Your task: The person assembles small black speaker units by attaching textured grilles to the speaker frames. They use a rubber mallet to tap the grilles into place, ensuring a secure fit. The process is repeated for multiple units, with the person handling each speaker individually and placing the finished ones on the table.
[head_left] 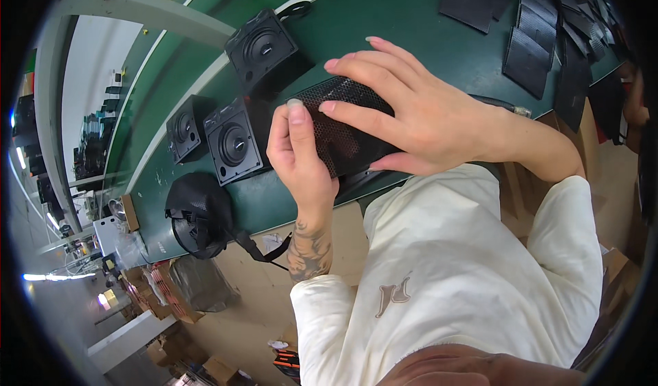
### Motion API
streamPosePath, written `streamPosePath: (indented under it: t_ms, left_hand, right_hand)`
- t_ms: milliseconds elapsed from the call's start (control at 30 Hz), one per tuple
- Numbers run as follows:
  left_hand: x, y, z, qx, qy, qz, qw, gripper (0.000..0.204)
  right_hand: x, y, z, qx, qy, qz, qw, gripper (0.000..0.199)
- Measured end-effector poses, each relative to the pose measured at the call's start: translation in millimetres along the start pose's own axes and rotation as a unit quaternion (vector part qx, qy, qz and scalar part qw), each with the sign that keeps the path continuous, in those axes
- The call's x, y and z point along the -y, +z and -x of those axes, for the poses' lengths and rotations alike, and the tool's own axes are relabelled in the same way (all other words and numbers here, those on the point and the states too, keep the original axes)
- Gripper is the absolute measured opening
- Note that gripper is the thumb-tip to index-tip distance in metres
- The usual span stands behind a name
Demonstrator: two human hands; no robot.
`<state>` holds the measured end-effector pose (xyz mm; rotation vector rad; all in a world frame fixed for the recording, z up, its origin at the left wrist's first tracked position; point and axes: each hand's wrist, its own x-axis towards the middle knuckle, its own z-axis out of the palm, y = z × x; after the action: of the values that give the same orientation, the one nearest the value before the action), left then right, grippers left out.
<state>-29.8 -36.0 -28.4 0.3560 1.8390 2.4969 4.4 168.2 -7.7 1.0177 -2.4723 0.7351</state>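
Note:
A black perforated speaker grille [356,132] is held at the near side of the green workbench, in front of my body. My left hand [298,143] grips its left edge, with the thumb upright against the mesh. Across its right part lies my right hand [404,112], fingers spread over the face and thumb at the near edge. Something reddish shows dimly through the holes. Close to the left stand black box speakers: one [236,143] beside my left hand, one [262,50] behind it, and a smaller-looking one [184,134] farther left. What lies under the grille is mostly hidden.
Several flat black perforated panels [531,43] lie piled at the far right of the green bench [384,16]. A black cable [507,106] runs behind my right wrist. A black bag [199,211] with a strap sits at the left. Cardboard boxes [164,290] stand below.

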Motion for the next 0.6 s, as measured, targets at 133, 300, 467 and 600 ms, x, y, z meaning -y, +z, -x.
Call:
streamPosePath:
  t_ms: [133,300,467,600]
  left_hand:
    - [-0.7,-3.6,9.2,-0.017,-0.008,0.017,1.000,0.026]
    - [-1.8,-3.2,16.3,-0.023,-0.018,0.038,0.999,0.028]
    - [-5.3,-1.9,25.8,-0.046,-0.038,0.068,0.996,0.033]
    - [-12.9,-0.4,31.9,-0.044,-0.045,0.094,0.994,0.036]
  right_hand:
    - [2.8,5.5,-2.5,-0.012,-0.020,-0.025,0.999,0.097]
    - [4.1,9.7,-5.5,-0.033,-0.035,-0.042,0.998,0.090]
    - [2.7,10.0,-6.4,-0.034,-0.059,-0.062,0.996,0.090]
    - [2.7,13.0,-8.8,-0.050,-0.072,-0.101,0.991,0.089]
